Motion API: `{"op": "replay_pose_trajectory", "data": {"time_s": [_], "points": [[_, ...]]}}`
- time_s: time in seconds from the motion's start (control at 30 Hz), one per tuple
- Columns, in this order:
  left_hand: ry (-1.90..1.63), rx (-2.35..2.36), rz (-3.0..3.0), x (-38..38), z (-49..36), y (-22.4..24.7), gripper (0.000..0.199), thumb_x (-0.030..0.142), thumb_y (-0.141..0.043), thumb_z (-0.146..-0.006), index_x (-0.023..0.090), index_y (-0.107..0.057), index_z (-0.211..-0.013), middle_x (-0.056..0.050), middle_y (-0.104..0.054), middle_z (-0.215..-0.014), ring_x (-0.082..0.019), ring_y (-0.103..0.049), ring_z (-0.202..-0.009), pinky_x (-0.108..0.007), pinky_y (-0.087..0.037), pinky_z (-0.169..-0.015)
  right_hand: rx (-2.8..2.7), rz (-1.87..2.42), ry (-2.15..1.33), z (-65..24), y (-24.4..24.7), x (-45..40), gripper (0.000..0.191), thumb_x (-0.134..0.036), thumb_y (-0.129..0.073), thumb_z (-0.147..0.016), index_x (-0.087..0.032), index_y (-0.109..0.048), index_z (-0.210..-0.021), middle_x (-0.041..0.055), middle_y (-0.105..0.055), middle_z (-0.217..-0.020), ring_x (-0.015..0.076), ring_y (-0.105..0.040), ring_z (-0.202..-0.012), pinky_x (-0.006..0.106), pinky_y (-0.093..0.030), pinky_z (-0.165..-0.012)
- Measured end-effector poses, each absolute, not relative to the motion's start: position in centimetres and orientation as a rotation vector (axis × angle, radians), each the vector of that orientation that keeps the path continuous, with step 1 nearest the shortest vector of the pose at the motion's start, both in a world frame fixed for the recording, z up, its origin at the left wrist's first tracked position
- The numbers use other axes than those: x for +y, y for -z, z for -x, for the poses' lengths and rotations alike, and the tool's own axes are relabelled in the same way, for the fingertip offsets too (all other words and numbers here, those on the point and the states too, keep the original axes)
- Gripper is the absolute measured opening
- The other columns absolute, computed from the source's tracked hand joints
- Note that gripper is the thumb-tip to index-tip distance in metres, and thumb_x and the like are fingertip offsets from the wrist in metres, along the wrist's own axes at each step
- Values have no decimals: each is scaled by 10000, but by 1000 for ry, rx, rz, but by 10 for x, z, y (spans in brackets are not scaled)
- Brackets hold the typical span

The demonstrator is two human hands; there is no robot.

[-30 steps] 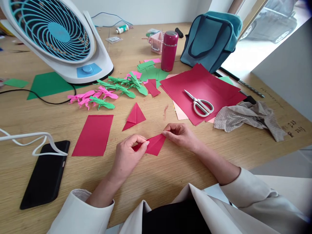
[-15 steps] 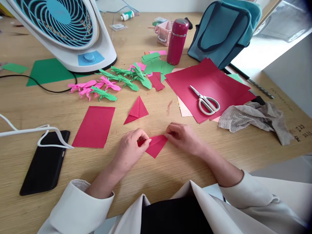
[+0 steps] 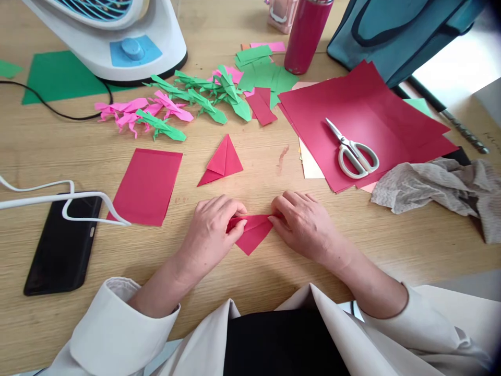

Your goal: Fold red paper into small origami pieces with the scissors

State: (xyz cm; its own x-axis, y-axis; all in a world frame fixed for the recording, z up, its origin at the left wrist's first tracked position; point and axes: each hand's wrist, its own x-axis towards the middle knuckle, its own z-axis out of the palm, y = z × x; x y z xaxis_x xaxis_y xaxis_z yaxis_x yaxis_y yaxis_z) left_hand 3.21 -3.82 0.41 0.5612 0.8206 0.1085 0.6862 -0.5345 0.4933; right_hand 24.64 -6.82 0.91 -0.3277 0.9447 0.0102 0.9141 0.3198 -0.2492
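Observation:
A small folded piece of red paper [image 3: 252,236] is stretched between my two hands, its point toward me. My left hand [image 3: 213,228] pinches its left corner between thumb and fingers. At the right corner, my right hand [image 3: 299,223] grips it the same way, with the fingertips partly hidden. Just beyond my hands lies another red paper folded into a triangle [image 3: 225,159] with a centre crease. To the left is a stack of red paper rectangles [image 3: 146,185].
Folded green and pink paper figures [image 3: 199,99] lie farther back. White-handled scissors [image 3: 354,151] rest on large red sheets [image 3: 391,109], beside a crumpled grey cloth [image 3: 426,185]. A phone [image 3: 62,245] under a white cable, a fan [image 3: 156,42], a red flask [image 3: 307,34] and a blue bag [image 3: 391,31] surround these.
The view has tilted down and moved closer to the table. Both hands still hold the folded red paper, and my right fingers have curled in a little more around its corner.

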Motion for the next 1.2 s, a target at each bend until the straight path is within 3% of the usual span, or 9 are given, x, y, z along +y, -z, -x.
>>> {"op": "replay_pose_trajectory", "data": {"time_s": [0.13, 0.3, 0.4, 0.63, 0.9, 1.2], "points": [[-473, 1249, -2520, -38, -32, -5, 77, 151, -592, -861, 204, -622, -908, -41, -618, -958, -215, -552, -930, -375, -416, -845, -2441, 1624, -232, -245, -10, -70, 66, -217, -544, -933, -171, -591, -932, 97, -569, -953, 228, -505, -862, 345, -403, -780], [-395, 1099, -2636, -42, -36, -7, 179, 104, -488, -921, 173, -647, -877, -43, -614, -862, -189, -568, -851, -343, -464, -786, -2519, 1374, -408, -241, -8, -73, 228, -66, -405, -961, -154, -595, -874, 78, -553, -910, 185, -476, -800, 298, -434, -750], [-370, 1095, -2702, -56, -38, -9, 206, 95, -463, -937, 138, -665, -935, -70, -655, -908, -199, -596, -868, -357, -503, -806, -2529, 1357, -388, -241, -8, -76, 260, -77, -382, -978, -141, -610, -870, 84, -562, -903, 186, -474, -792, 307, -441, -758], [-409, 1101, -2869, -95, -28, -7, 341, 67, -469, -933, 49, -591, -1252, -160, -639, -1245, -265, -577, -1131, -392, -524, -969, -2608, 1306, -230, -242, -9, -86, 281, -107, -375, -989, -127, -653, -957, 120, -592, -936, 208, -488, -800, 335, -456, -721], [-378, 1129, -2895, -96, -28, -5, 365, 78, -401, -948, 46, -617, -1240, -157, -671, -1183, -248, -610, -1043, -375, -548, -944, -2675, 1272, -192, -243, -11, -89, 281, -96, -390, -966, -99, -639, -1097, 161, -609, -986, 250, -540, -885, 373, -499, -733], [-311, 1139, -2910, -98, -28, -5, 388, 86, -383, -948, 46, -614, -1257, -164, -655, -1231, -259, -600, -1074, -381, -542, -955, -2692, 1247, -132, -242, -13, -89, 322, -115, -354, -981, -124, -644, -1121, 147, -630, -1022, 225, -568, -873, 358, -510, -738]]}}
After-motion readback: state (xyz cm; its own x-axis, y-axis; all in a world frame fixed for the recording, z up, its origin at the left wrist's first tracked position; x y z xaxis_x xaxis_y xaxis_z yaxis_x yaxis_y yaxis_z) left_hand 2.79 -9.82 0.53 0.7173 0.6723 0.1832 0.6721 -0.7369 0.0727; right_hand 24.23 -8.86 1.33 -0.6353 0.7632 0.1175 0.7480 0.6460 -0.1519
